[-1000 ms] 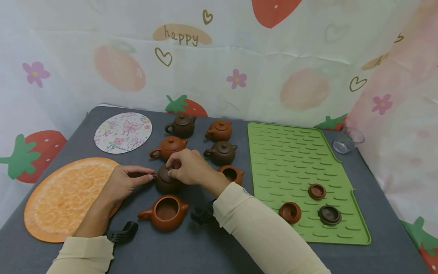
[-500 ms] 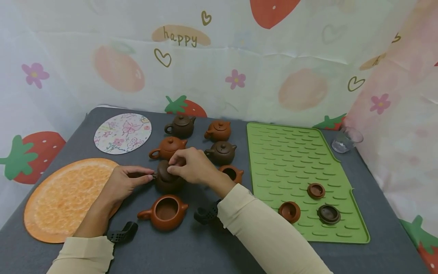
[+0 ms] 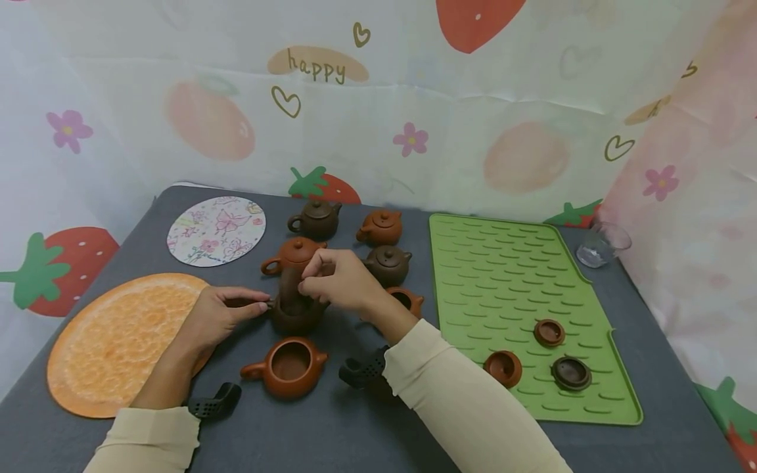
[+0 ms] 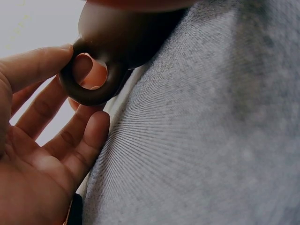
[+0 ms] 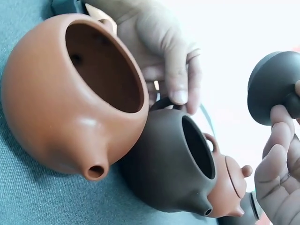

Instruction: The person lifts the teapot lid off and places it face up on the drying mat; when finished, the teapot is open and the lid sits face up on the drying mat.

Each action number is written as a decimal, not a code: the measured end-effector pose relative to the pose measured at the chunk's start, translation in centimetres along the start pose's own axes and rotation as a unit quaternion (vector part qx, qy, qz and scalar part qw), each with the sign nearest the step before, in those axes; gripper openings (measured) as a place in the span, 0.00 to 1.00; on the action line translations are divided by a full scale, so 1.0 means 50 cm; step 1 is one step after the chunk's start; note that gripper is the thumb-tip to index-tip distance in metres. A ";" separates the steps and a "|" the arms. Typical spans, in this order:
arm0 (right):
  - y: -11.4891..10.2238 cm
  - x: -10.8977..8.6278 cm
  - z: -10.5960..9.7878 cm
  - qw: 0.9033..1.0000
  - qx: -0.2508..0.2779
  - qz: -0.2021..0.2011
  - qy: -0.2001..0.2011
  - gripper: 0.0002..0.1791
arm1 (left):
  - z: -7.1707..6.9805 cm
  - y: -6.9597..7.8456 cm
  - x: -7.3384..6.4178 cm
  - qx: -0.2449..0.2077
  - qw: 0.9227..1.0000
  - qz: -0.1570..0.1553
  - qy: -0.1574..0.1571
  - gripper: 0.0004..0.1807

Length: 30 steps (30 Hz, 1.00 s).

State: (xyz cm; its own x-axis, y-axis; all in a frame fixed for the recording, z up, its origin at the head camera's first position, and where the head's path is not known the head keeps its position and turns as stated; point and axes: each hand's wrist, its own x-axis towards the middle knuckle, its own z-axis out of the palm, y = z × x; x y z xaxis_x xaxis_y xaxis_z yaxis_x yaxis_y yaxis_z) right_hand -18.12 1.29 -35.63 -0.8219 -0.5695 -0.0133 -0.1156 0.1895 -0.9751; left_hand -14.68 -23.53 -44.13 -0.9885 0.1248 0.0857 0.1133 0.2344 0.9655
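In the head view, my left hand (image 3: 221, 312) pinches the ring handle (image 4: 86, 97) of a dark brown teapot (image 3: 298, 323) between thumb and fingers. Above it, my right hand (image 3: 343, 279) holds the dark teapot lid (image 3: 291, 286) by its knob. The lid is tilted on edge, and in the right wrist view the lid (image 5: 267, 86) is well apart from the uncovered mouth of the dark teapot (image 5: 157, 159). Close in front stands a lidless orange-brown teapot (image 3: 286, 390), its spout to the right.
Behind are lidded teapots, among them an orange one (image 3: 296, 249) and a dark one (image 3: 389, 264). Another lidless teapot (image 3: 416, 303) is partly behind my right forearm. A green mat (image 3: 473, 263) bears three upturned lids; a glass (image 3: 600, 246) stands beyond. Two round mats, orange (image 3: 124, 348) and floral (image 3: 215, 230), lie left.
My right hand has lifted the lid off the dark teapot, up and slightly right, and tipped it on edge. My left hand has stayed at the handle.
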 end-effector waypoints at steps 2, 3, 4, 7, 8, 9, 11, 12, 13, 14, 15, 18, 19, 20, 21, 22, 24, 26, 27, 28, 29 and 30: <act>0.000 0.000 -0.001 1.000 0.014 -0.002 0.004 0.02 | 0.000 0.000 0.000 0.002 1.000 0.003 0.000 0.14; 0.000 -0.001 -0.001 1.000 0.021 -0.003 0.005 0.02 | 0.000 0.000 0.000 0.003 1.000 0.005 -0.001 0.14; 0.000 -0.001 -0.002 1.000 0.028 -0.003 0.007 0.03 | 0.000 0.000 0.001 0.004 1.000 0.005 -0.001 0.14; -0.002 -0.002 -0.002 0.999 0.053 -0.008 0.009 0.02 | 0.000 0.000 0.001 0.004 1.000 0.007 -0.003 0.14; -0.003 -0.002 -0.002 0.998 0.065 -0.008 0.008 0.03 | 0.000 0.000 0.001 0.004 1.000 0.006 -0.003 0.14; -0.005 -0.003 -0.002 0.997 0.078 -0.009 0.006 0.04 | 0.000 0.000 0.001 0.004 1.000 0.005 -0.004 0.14; -0.008 -0.004 -0.003 0.995 0.103 -0.014 -0.001 0.09 | -0.001 0.000 0.001 0.002 1.000 0.002 -0.006 0.14; -0.010 -0.005 -0.003 0.993 0.116 -0.018 -0.007 0.12 | -0.001 0.001 0.000 0.002 1.000 0.000 -0.006 0.14; -0.012 -0.007 -0.003 0.991 0.128 -0.021 -0.013 0.14 | -0.001 0.001 0.000 0.002 1.000 -0.002 -0.007 0.15; -0.014 -0.008 -0.004 0.990 0.139 -0.026 -0.019 0.17 | -0.001 0.001 0.000 0.002 1.000 -0.005 -0.007 0.15; -0.016 -0.009 -0.005 0.988 0.148 -0.031 -0.024 0.20 | -0.001 0.001 0.000 0.003 1.000 -0.006 -0.007 0.15; -0.021 -0.013 -0.006 0.984 0.170 -0.042 -0.038 0.24 | -0.002 0.001 0.001 0.004 1.000 -0.013 -0.006 0.16; -0.022 -0.014 -0.006 0.982 0.178 -0.045 -0.041 0.23 | -0.002 0.001 0.001 0.005 1.000 -0.014 -0.006 0.16; -0.023 -0.015 -0.007 0.980 0.186 -0.047 -0.044 0.23 | -0.002 0.001 0.001 0.006 1.000 -0.015 -0.006 0.17; -0.024 -0.017 -0.007 0.978 0.195 -0.049 -0.048 0.23 | -0.002 0.001 0.001 0.006 1.000 -0.017 -0.006 0.17; -0.025 -0.018 -0.008 0.976 0.205 -0.051 -0.051 0.22 | -0.002 0.002 0.001 0.006 1.000 -0.018 -0.005 0.17; -0.025 -0.021 -0.010 0.971 0.226 -0.055 -0.057 0.21 | -0.002 0.002 0.001 0.004 1.000 -0.018 -0.005 0.17; -0.027 -0.024 -0.012 0.968 0.239 -0.058 -0.056 0.21 | -0.001 0.002 0.001 0.005 1.000 -0.014 -0.006 0.17; -0.028 -0.026 -0.015 0.967 0.241 -0.062 -0.055 0.20 | -0.001 0.002 0.000 0.004 1.000 -0.012 -0.007 0.17; -0.029 -0.028 -0.017 0.967 0.241 -0.065 -0.053 0.20 | -0.001 0.002 0.000 0.003 1.000 -0.009 -0.008 0.17; -0.030 -0.030 -0.019 0.967 0.239 -0.067 -0.052 0.19 | -0.001 0.002 0.000 0.002 1.000 -0.007 -0.008 0.17; -0.032 -0.033 -0.022 0.968 0.236 -0.070 -0.050 0.19 | -0.001 0.002 0.000 0.002 1.000 -0.005 -0.009 0.17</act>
State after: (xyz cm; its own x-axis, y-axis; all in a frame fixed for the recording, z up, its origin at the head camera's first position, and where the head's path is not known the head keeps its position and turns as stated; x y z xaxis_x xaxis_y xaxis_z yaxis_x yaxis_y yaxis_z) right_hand -17.22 2.80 -33.82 -0.7556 -0.6423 0.1288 0.0650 -0.2691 -0.9609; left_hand -14.65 -23.55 -44.03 -0.9877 0.1392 0.0708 0.1029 0.2392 0.9655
